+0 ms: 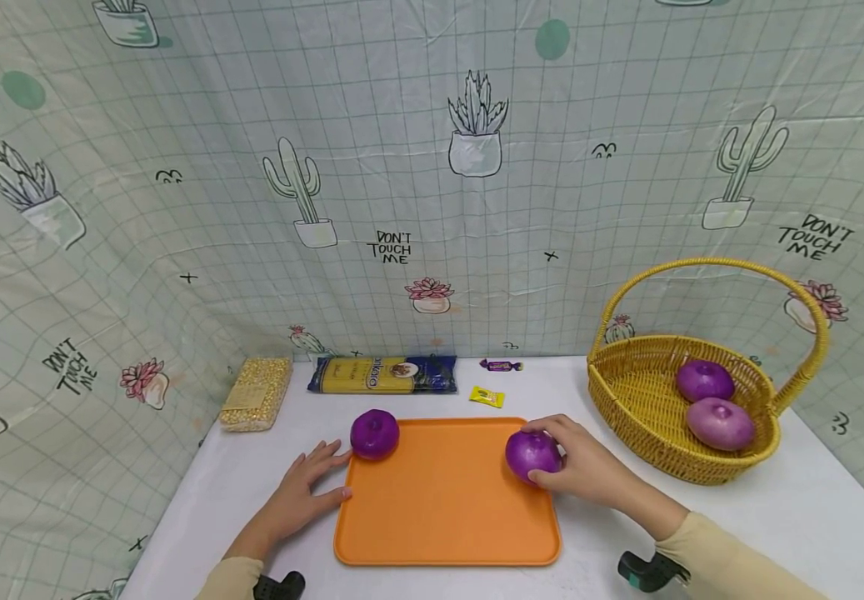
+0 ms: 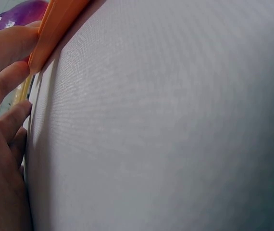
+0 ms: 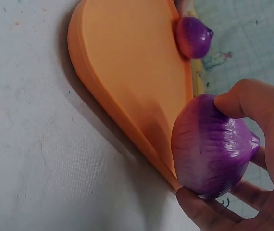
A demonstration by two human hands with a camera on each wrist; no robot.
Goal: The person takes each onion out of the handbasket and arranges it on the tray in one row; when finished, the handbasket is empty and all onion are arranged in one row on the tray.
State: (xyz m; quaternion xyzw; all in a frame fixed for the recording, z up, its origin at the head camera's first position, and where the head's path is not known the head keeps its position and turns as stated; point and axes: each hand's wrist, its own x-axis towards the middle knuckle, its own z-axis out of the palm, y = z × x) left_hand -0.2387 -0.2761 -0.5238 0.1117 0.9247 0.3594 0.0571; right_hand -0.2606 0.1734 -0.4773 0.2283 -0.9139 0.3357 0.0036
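Note:
My right hand [image 1: 583,463] grips a purple onion [image 1: 532,456] at the right side of the orange tray [image 1: 450,492]. In the right wrist view the thumb and fingers curl round that onion [image 3: 209,149], close above the tray's edge. A second purple onion [image 1: 375,434] sits at the tray's far left corner. My left hand [image 1: 304,490] rests at the tray's left edge with its fingers spread, the fingertips touching the rim [image 2: 55,33] in the left wrist view. Whether the gripped onion touches the tray floor, I cannot tell.
A yellow wicker basket [image 1: 630,417] with a tall handle stands at right, holding a dark purple onion [image 1: 705,381] and a paler one [image 1: 720,423]. Along the back lie a bag of corn kernels [image 1: 257,394], a pasta packet [image 1: 382,375], a purple candy [image 1: 501,365] and a yellow candy [image 1: 487,397].

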